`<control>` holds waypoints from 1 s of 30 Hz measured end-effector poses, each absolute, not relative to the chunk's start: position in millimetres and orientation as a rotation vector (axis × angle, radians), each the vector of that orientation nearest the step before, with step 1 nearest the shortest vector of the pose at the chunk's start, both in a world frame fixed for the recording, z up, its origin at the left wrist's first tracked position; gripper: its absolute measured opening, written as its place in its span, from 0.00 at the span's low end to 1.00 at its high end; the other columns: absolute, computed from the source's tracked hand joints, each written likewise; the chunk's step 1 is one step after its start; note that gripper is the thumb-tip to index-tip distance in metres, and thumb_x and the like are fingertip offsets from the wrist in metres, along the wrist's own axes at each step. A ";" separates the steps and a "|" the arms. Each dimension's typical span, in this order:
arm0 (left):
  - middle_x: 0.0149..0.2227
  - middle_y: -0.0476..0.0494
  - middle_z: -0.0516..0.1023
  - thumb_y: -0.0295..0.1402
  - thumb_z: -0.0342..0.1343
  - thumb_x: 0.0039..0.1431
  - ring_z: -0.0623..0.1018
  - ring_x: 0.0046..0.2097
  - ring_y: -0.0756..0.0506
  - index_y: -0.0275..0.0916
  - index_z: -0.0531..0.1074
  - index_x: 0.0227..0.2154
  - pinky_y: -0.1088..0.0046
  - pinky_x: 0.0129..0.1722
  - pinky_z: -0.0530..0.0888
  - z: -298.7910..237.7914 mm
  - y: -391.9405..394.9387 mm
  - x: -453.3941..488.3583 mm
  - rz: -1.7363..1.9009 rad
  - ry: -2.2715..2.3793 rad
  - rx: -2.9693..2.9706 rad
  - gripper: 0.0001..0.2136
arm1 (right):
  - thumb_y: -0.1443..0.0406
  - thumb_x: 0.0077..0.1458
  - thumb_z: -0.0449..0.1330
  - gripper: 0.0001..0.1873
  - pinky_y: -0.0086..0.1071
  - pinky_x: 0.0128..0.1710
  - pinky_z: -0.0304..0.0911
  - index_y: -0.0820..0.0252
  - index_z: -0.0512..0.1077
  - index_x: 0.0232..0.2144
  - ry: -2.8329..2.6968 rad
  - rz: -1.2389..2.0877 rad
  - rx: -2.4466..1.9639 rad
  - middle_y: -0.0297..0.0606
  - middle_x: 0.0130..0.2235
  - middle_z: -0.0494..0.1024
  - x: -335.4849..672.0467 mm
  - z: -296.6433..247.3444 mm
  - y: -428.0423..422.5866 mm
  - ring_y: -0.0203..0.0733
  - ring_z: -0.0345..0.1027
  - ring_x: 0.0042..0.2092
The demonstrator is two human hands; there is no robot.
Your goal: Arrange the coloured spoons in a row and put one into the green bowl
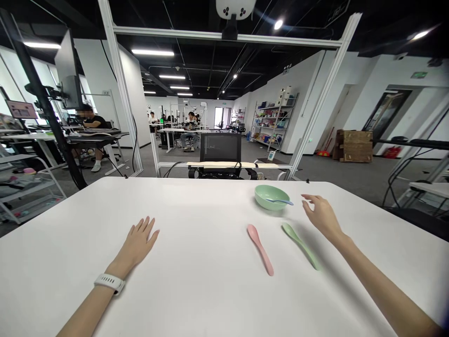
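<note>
Toward the far side of the white table stands a green bowl (263,200), with a blue spoon (280,201) lying in it and its handle over the right rim. Nearer to me lie a pink spoon (260,250) and a light green spoon (301,247), bowl ends pointing away. My right hand (321,216) hovers just right of the green bowl, apart from it, fingers apart and holding nothing. Flat on the table at the left rests my left hand (136,243), fingers stretched out, with a pale watch band on the wrist.
The white table (196,281) fills the foreground. Behind its far edge stand a black office chair (220,147) and a metal frame (228,32). Monitors and a seated person (93,121) are at the left. Shelves (275,119) and wooden boxes (354,146) stand farther back.
</note>
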State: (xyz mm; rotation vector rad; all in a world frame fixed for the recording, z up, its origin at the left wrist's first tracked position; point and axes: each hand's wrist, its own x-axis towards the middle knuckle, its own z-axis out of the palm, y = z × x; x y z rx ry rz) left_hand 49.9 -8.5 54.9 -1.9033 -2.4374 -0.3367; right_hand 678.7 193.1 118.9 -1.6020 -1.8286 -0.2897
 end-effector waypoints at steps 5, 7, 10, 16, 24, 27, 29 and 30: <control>0.79 0.32 0.55 0.51 0.35 0.72 0.56 0.80 0.32 0.32 0.58 0.76 0.45 0.77 0.55 53.5 -7.8 51.1 -0.321 -2.473 -1.896 0.38 | 0.54 0.66 0.49 0.28 0.53 0.62 0.71 0.60 0.79 0.57 -1.910 -0.059 -1.583 0.53 0.58 0.83 721.5 56.0 151.9 0.60 0.77 0.60; 0.80 0.32 0.55 0.51 0.35 0.72 0.55 0.80 0.32 0.32 0.57 0.76 0.45 0.78 0.54 53.9 -7.8 51.2 -0.311 -2.481 -1.896 0.38 | 0.53 0.65 0.50 0.28 0.53 0.66 0.69 0.59 0.79 0.56 -1.965 0.049 -1.619 0.52 0.61 0.82 725.0 38.0 142.5 0.59 0.75 0.64; 0.79 0.32 0.55 0.51 0.35 0.71 0.56 0.80 0.33 0.32 0.57 0.76 0.46 0.77 0.55 55.1 -7.9 50.8 -0.293 -2.490 -1.897 0.38 | 0.53 0.65 0.49 0.28 0.52 0.69 0.67 0.58 0.81 0.53 -1.983 0.134 -1.656 0.51 0.62 0.82 723.8 28.2 138.2 0.58 0.72 0.67; 0.79 0.31 0.57 0.51 0.36 0.71 0.57 0.80 0.33 0.33 0.59 0.75 0.46 0.77 0.56 50.4 -5.5 46.6 -0.317 -2.467 -1.877 0.38 | 0.58 0.65 0.48 0.25 0.51 0.60 0.72 0.59 0.82 0.50 -1.813 0.045 -1.641 0.52 0.54 0.86 707.9 73.8 156.7 0.57 0.80 0.55; 0.79 0.30 0.57 0.51 0.35 0.70 0.56 0.80 0.31 0.31 0.59 0.75 0.44 0.77 0.56 46.4 -1.6 41.9 -0.299 -2.445 -1.894 0.39 | 0.54 0.67 0.57 0.22 0.39 0.45 0.70 0.66 0.83 0.44 -1.816 0.068 -1.883 0.55 0.40 0.87 644.3 159.2 206.7 0.54 0.81 0.43; 0.79 0.30 0.56 0.51 0.33 0.70 0.56 0.80 0.31 0.29 0.58 0.75 0.44 0.77 0.56 45.8 -1.6 42.8 -0.286 -2.448 -1.898 0.40 | 0.55 0.63 0.61 0.18 0.37 0.39 0.68 0.64 0.84 0.37 -1.821 0.144 -1.910 0.52 0.34 0.86 631.9 160.7 212.9 0.54 0.80 0.40; 0.78 0.30 0.58 0.51 0.35 0.70 0.58 0.79 0.31 0.30 0.59 0.75 0.43 0.76 0.57 45.3 -2.1 43.4 -0.299 -2.435 -1.892 0.39 | 0.55 0.61 0.62 0.17 0.35 0.36 0.67 0.61 0.83 0.29 -1.833 0.164 -1.875 0.49 0.32 0.86 628.0 157.7 212.8 0.51 0.79 0.37; 0.78 0.30 0.60 0.50 0.35 0.70 0.59 0.79 0.31 0.31 0.60 0.75 0.43 0.76 0.58 45.6 -2.5 43.8 -0.308 -2.424 -1.885 0.38 | 0.54 0.60 0.62 0.19 0.35 0.35 0.66 0.61 0.82 0.26 -1.837 0.168 -1.850 0.48 0.31 0.85 626.5 156.3 211.9 0.50 0.78 0.35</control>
